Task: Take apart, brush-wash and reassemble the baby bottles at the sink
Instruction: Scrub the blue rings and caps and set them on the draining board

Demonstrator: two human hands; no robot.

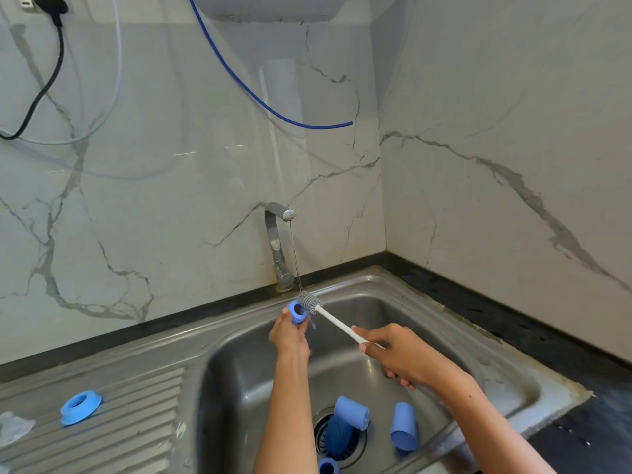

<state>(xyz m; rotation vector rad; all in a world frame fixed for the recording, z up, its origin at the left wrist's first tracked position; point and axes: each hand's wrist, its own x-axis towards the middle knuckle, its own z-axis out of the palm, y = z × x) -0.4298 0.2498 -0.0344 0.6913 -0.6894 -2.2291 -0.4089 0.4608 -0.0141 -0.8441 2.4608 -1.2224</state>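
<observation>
Over the sink (427, 289) now, and the left hand (290, 331) is up under the tap (278, 234), fingers curled around a blue screw ring (297, 311). It's a short, chunky collar in matte sky blue, its round opening tilted toward the camera, dark inside. A thin stream of water (295, 258) runs straight down from the spout and lands right on the brush head (309, 301), a small grey bristle cluster sitting just beside the ring, touching its upper right edge. The right hand (398, 355) is clamped on the brush's slim white handle (337, 323), gripping its lower end, the stick angled up and left toward the ring.

Down in the basin, more blue pieces. A blue cap (352, 412) lies tipped on its side at the drain (323, 436), overlapping a darker blue bottle body (338, 437) that rests across the strainer. To the right, a second blue cup-shaped cap (404, 427) lies apart from them, wide end toward the camera. At the bottom edge, another blue ring (328, 466) peeks in, partly cut off.

Out left on the ribbed steel drainboard (136, 422), a second, flanged blue ring (81, 407) lies flat, opening up. Beside it at the far left, a clear soft piece (15, 427), too hazy to identify. Marble wall behind, a blue hose (260, 100) looping down.
</observation>
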